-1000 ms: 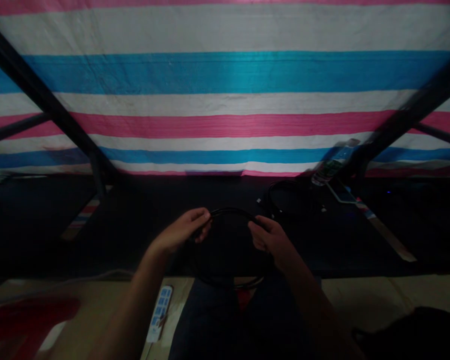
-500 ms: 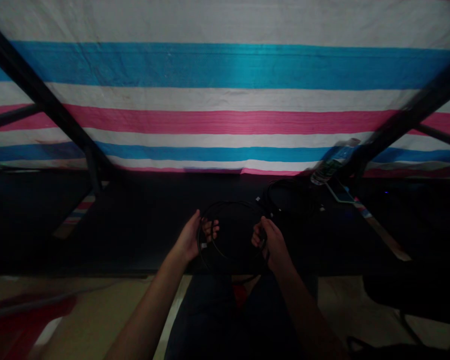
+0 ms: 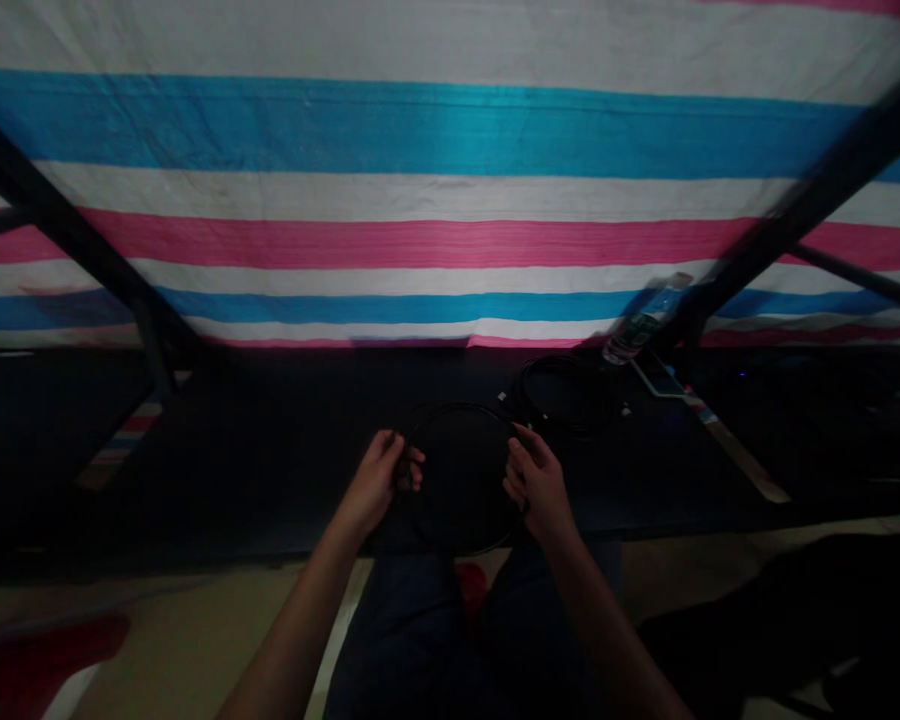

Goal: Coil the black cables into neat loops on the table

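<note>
A black cable coiled into a loop [image 3: 461, 412] hangs between my hands over the near edge of a dark table [image 3: 270, 450]. My left hand [image 3: 381, 478] is closed on the loop's left side, fingers curled round the strands. My right hand [image 3: 536, 478] grips the loop's right side, fingers pinched on the cable. The lower part of the loop sags over my dark trousers and is hard to make out.
A second black cable coil [image 3: 562, 395] lies on the table behind my right hand. A plastic water bottle [image 3: 637, 325] leans at the back right beside a flat light object [image 3: 656, 378]. A striped pink, blue and white sheet [image 3: 450, 200] hangs behind. Black frame bars [image 3: 75, 235] cross both sides.
My hands have drawn closer together along the loop and sit a little lower. The camera view has shifted so the table things lie further left.
</note>
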The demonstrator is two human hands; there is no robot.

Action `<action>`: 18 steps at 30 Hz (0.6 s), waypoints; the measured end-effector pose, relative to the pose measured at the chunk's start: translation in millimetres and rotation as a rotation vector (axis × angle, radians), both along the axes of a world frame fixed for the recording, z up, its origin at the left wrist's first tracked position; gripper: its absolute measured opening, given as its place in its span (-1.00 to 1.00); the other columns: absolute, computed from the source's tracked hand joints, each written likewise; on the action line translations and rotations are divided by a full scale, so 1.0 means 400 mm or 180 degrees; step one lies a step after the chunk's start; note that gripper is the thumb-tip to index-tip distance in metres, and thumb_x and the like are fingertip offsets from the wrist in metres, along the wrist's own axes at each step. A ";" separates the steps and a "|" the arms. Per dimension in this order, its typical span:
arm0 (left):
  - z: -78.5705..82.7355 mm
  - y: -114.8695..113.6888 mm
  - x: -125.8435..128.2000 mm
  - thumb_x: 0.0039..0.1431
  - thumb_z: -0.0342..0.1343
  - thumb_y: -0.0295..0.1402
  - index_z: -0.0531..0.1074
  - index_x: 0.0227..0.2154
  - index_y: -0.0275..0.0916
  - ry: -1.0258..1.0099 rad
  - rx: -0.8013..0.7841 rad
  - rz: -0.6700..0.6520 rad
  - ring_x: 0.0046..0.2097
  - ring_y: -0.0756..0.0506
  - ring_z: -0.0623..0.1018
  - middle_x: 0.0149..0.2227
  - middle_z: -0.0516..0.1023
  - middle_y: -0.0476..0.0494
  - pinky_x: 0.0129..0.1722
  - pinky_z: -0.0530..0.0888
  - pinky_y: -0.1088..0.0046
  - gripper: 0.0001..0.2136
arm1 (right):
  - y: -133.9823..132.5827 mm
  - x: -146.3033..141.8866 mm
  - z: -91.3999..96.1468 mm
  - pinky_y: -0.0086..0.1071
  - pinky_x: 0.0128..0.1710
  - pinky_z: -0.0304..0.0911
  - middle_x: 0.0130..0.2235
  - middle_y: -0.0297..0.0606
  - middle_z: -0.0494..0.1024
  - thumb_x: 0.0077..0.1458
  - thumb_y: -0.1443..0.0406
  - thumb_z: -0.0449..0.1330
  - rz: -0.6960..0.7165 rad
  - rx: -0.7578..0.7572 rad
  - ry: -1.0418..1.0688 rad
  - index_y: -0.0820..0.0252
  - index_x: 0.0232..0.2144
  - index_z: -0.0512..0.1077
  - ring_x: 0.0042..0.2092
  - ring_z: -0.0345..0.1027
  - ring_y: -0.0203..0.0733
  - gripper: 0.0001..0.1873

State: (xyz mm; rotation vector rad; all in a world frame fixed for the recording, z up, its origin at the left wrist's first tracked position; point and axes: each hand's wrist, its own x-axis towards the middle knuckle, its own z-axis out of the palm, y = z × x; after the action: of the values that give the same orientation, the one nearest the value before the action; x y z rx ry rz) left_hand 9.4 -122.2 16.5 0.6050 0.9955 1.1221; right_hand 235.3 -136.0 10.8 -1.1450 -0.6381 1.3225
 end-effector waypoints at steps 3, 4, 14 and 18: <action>-0.019 0.000 0.026 0.20 0.21 -0.14 0.30 -0.21 -0.20 0.0219 0.0036 0.0086 -0.55 -0.02 0.50 -0.49 0.54 -0.03 -0.57 0.44 0.52 -0.71 | 0.008 -0.001 -0.013 -0.53 -0.71 -0.15 -0.64 -0.64 0.10 -0.06 0.07 0.43 -0.0328 0.0042 -0.0054 0.16 -0.11 0.42 -0.66 -0.14 -0.49 -0.48; -0.024 -0.001 0.033 0.21 0.20 -0.15 0.32 -0.18 -0.22 0.0224 -0.0009 0.0076 -0.53 -0.04 0.52 -0.49 0.54 -0.05 -0.54 0.46 0.50 -0.72 | 0.011 -0.002 -0.018 -0.52 -0.69 -0.13 -0.65 -0.64 0.10 -0.07 0.07 0.43 -0.0467 0.0051 -0.0061 0.18 -0.14 0.42 -0.66 -0.13 -0.48 -0.50; -0.024 0.000 0.038 0.21 0.23 -0.30 0.45 -0.12 -0.32 -0.1084 -0.0401 -0.0118 -0.56 0.07 0.40 -0.54 0.35 0.07 -0.50 0.48 0.52 -0.75 | 0.013 -0.006 -0.048 -0.43 -0.56 0.13 -0.62 -0.50 0.23 0.01 -0.08 0.32 -0.0932 0.0017 -0.0520 0.16 -0.50 0.33 -0.59 0.13 -0.37 -0.53; -0.037 0.024 0.040 0.21 0.23 -0.22 0.36 -0.40 -0.29 -0.1379 -0.0556 0.0305 -0.67 0.16 0.09 -0.63 0.11 0.18 -0.72 0.05 0.69 -0.75 | 0.006 0.002 -0.057 -0.42 -0.54 0.17 -0.61 -0.40 0.34 0.08 -0.11 0.25 -0.0190 0.0000 -0.1181 0.17 -0.59 0.31 -0.57 0.25 -0.32 -0.48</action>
State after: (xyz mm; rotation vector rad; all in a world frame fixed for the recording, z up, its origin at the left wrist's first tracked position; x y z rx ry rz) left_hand 25.5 -112.7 1.9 0.1616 0.7404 1.1730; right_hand 236.2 -133.4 -12.1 -1.4135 -0.8642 1.0665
